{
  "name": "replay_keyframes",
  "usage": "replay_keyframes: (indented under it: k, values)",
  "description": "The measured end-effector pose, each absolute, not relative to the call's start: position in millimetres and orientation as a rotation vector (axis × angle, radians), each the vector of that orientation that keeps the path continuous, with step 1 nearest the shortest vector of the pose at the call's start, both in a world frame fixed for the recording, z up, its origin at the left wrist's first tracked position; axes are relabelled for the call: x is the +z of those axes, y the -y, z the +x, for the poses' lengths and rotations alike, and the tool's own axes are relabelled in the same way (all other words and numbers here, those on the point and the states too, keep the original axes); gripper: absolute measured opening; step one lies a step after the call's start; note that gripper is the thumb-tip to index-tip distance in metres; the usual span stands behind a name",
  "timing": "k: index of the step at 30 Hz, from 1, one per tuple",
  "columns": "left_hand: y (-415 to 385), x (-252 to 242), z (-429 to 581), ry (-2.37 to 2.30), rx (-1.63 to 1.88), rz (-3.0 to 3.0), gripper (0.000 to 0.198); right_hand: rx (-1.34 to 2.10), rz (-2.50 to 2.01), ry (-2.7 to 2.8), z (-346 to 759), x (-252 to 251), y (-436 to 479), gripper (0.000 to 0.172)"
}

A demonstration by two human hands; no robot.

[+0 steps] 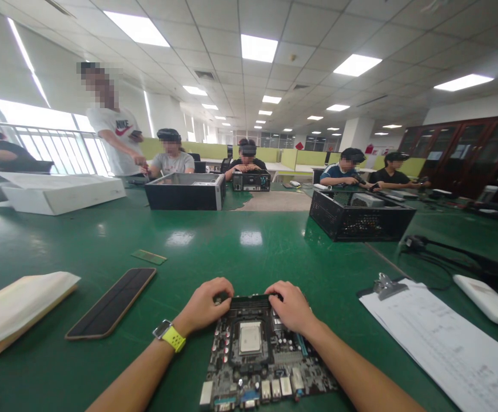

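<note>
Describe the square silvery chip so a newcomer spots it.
On the green table, find the circuit board with the left hand and right hand at its far edge. A dark frame on the board surrounds the chip. Its large, plain, pale top sets it apart from smaller parts nearby.

The left hand (204,304) and right hand (290,305) are bare, as are both forearms (347,360). Toward seven o'clock, the left wrist (187,323) wears a smartwatch (163,328) with a grey, rounded rectangular case and a neon yellow-green sport strap (175,339) punched with round holes.
</note>
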State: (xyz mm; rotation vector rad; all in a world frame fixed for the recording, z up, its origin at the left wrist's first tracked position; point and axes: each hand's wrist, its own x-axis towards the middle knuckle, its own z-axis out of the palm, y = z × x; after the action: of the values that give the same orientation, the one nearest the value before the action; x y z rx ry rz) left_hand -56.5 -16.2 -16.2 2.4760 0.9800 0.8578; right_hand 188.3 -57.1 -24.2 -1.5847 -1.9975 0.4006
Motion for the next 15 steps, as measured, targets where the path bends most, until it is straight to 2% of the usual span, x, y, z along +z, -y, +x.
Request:
replay_keyframes:
  k: [15]
  values:
    - [16.5,-15.0,-57.1,-1.013,0.827,2.484,0.015,0.404,-1.579,1.988,188.9,-24.8,57.4,0.023]
